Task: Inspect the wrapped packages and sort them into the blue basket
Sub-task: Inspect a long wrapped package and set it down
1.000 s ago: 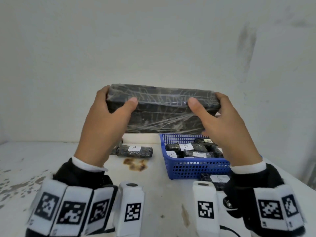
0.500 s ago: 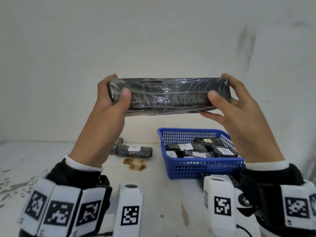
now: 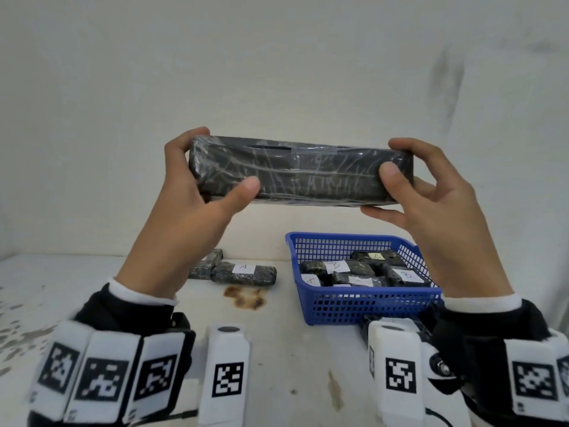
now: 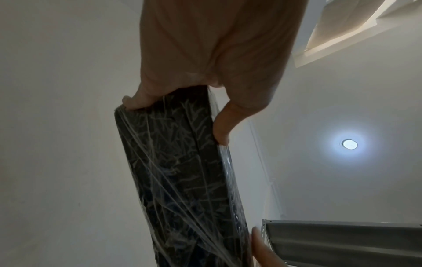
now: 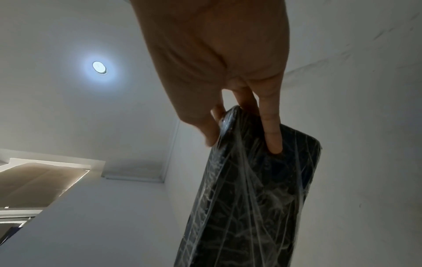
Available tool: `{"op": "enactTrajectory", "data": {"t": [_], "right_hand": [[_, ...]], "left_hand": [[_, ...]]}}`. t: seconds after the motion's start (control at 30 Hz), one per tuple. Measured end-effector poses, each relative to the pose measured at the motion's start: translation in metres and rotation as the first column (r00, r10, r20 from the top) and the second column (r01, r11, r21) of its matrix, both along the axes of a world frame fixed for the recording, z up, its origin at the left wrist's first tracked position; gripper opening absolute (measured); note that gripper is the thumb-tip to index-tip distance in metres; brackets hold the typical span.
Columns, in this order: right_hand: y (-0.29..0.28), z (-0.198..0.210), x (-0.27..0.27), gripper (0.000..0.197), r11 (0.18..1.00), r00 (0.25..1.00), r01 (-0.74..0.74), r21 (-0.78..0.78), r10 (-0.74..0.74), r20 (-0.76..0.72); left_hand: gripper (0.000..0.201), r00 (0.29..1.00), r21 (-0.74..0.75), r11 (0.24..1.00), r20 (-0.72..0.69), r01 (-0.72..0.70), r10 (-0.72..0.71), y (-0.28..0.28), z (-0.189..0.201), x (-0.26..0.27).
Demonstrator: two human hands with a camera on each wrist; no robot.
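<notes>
Long wrapped package point(image 3: 300, 171) held up level – my left hand point(image 3: 197, 192) & right hand point(image 3: 428, 195) each clamp an end, above the blue basket point(image 3: 354, 303).

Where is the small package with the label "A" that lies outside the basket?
In the head view, the package labelled A lies on the white table, left of the blue basket, just behind a brown stain.
</notes>
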State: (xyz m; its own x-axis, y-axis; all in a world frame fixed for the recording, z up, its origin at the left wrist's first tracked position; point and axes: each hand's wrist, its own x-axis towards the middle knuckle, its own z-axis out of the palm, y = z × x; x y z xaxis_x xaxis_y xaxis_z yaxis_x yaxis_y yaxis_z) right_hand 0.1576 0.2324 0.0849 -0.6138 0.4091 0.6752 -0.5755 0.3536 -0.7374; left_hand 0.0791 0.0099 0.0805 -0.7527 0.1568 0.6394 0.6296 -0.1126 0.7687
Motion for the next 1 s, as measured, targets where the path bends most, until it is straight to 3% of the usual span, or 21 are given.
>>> {"op": "enactTrajectory", "data": {"t": [0.13, 0.27, 0.43, 0.73, 1.0], "right_hand": [[-0.004, -0.001, -0.001, 0.044, 0.995, 0.998, 0.055, 0.078, -0.058, 0.026], [-0.008, -0.003, -0.003, 0.058, 0.976, 0.988, 0.139, 0.166, -0.148, 0.039], [-0.018, -0.004, -0.003, 0.073, 0.962, 0.974, 0.201, 0.187, -0.217, 0.069], [-0.026, -0.006, -0.003, 0.1, 0.955, 0.966, 0.222, 0.198, -0.244, 0.09], [-0.027, -0.006, -0.002, 0.098, 0.953, 0.972, 0.221, 0.206, -0.233, 0.034]], "left_hand": [[0.074, 0.997, -0.033, 0.997, -0.009, -0.073, 0.073, -0.001, -0.001, -0.001], [0.072, 0.994, -0.056, 0.992, -0.024, -0.11, 0.109, 0.0, -0.002, 0.001], [0.073, 0.972, -0.072, 0.97, -0.063, -0.231, 0.226, 0.001, -0.003, 0.003], [0.09, 0.945, -0.14, 0.936, -0.083, -0.324, 0.315, 0.008, -0.006, 0.008], [0.086, 0.939, -0.108, 0.934, -0.073, -0.341, 0.335, 0.018, -0.009, 0.011]]}}
